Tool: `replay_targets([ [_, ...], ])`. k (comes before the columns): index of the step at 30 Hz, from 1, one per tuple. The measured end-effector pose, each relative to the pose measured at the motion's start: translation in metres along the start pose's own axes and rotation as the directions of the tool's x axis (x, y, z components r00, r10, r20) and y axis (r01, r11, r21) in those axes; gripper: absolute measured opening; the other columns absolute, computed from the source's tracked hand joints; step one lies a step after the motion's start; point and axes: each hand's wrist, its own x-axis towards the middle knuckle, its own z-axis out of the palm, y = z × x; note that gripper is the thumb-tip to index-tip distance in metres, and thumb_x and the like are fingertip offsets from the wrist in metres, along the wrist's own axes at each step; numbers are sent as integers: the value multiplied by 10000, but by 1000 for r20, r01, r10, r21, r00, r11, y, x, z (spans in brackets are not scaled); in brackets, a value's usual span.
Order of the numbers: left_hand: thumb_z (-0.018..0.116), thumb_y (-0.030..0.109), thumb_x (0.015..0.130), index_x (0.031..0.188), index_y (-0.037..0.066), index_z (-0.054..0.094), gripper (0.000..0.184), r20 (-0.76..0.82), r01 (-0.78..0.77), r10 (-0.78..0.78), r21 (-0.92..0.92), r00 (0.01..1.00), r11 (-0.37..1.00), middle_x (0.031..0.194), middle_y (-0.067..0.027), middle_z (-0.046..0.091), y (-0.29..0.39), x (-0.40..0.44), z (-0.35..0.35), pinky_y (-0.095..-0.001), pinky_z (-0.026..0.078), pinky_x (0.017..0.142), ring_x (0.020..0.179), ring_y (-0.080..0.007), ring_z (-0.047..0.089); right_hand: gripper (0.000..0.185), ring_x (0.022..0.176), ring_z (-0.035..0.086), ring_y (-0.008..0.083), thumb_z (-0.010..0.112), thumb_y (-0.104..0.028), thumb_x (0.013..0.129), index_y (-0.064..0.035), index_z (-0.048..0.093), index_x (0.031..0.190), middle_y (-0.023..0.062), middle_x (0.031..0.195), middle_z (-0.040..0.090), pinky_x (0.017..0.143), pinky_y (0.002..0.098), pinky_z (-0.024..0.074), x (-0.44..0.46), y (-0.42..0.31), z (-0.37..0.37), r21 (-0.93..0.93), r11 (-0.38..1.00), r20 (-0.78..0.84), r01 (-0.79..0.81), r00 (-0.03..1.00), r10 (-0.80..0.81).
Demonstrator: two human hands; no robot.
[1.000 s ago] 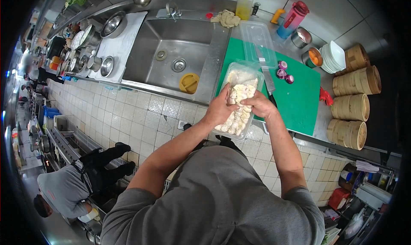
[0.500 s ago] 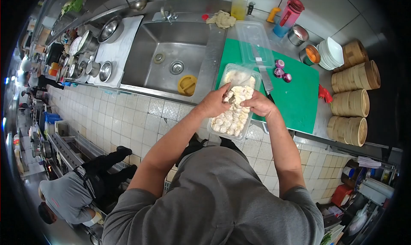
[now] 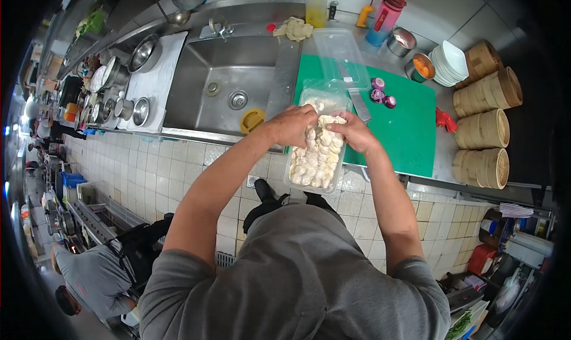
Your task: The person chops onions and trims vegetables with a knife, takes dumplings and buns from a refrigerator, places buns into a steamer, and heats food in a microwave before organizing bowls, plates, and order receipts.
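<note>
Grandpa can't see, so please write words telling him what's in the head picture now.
A person's left hand and right hand handle pale, lumpy food in a clear container, near a green board with a knife and purple onions. A metal sink sits left.

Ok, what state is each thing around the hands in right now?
Clear rectangular plastic container: open, loaded with pale lumpy pieces
Clear plastic lid: off, lying partly over the green cutting board
Broad steel knife: flat, partly hidden
Small round purple onions: loose on the board
Red-capped pink-and-blue bottle: upright, closed
Square white dishes: stacked
</note>
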Motion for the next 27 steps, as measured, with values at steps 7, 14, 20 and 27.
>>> replay_targets([
  [7, 820, 182, 706, 1128, 128, 636, 463, 90, 23, -21, -24, 996, 999, 1087, -82, 645, -8, -6, 16, -417, 365, 1023, 1148, -280, 584, 365, 948, 634, 148, 775, -111, 844, -15, 622, 1162, 70, 1053, 678, 812, 282, 518, 12, 16, 0, -481, 846, -193, 230, 914, -358],
  [14, 820, 208, 764, 1161, 90, 699, 431, 269, 160, -125, -111, 955, 981, 1117, -147, 697, -15, 6, -1, -400, 444, 991, 1094, -308, 630, 419, 1019, 636, 145, 650, 17, 903, -35, 543, 1305, 47, 1097, 652, 885, 304, 521, 6, -3, -27, -11, 998, -34, 61, 998, -61],
  [20, 817, 189, 803, 1151, 28, 668, 412, 233, 184, -85, -447, 969, 875, 1083, -112, 711, -42, 6, -16, -359, 516, 891, 1055, -226, 661, 438, 1130, 596, 159, 638, 10, 909, -17, 535, 1334, 90, 1245, 606, 996, 298, 491, 3, -5, -28, -74, 987, 164, 142, 978, -129],
  [27, 757, 275, 886, 1084, 112, 684, 266, 222, 238, -519, -971, 825, -37, 918, -59, 717, -31, 4, 6, -334, 550, 797, 909, -107, 671, 470, 1045, 632, 152, 650, 43, 893, -43, 528, 1338, 56, 1188, 638, 909, 302, 530, 2, 0, -20, -179, 969, 37, 173, 985, -170],
])
